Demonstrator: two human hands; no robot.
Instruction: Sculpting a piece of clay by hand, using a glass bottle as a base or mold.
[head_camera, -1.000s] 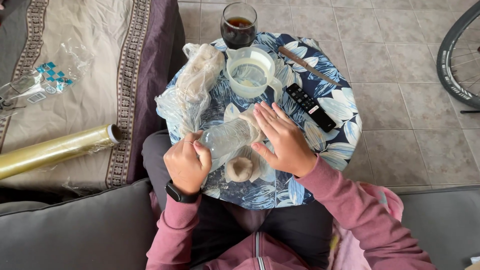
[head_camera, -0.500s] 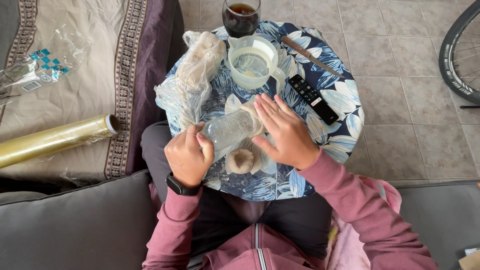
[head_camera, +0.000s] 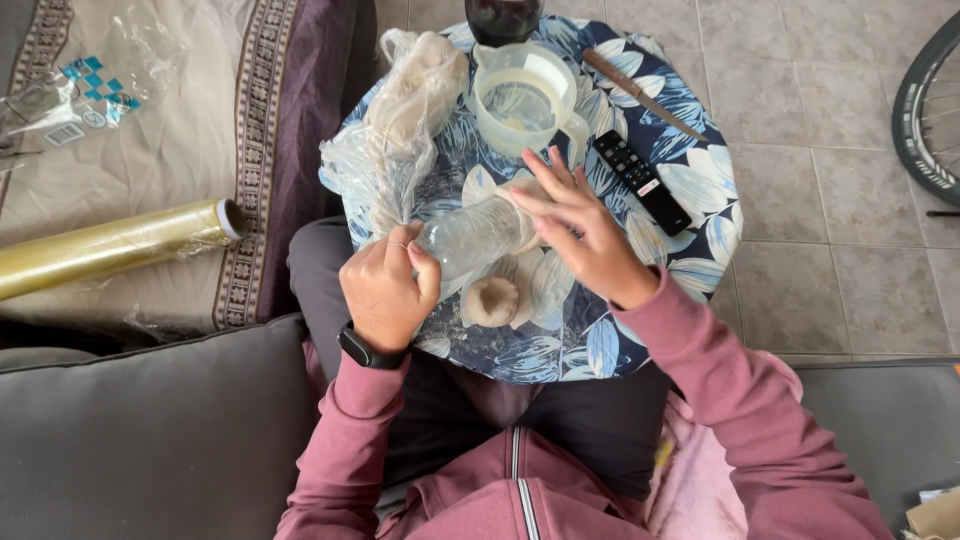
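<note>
Head view shows the left hand (head_camera: 385, 292) closed around one end of a clear plastic bottle (head_camera: 478, 236) lying on the round flowered worktop (head_camera: 690, 190), while the right hand (head_camera: 585, 235) rests flat on it with fingers spread wide. To roll well, I think both hands should press evenly. It looks transparent, slightly dusty, just above a small dough ball (head_camera: 493, 301).

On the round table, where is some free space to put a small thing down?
Free patch: the right edge of the table, beyond the remote. Smaller patch: front edge, below the dough ball. Crowded: the bag, jug, bottle and both hands.
</note>
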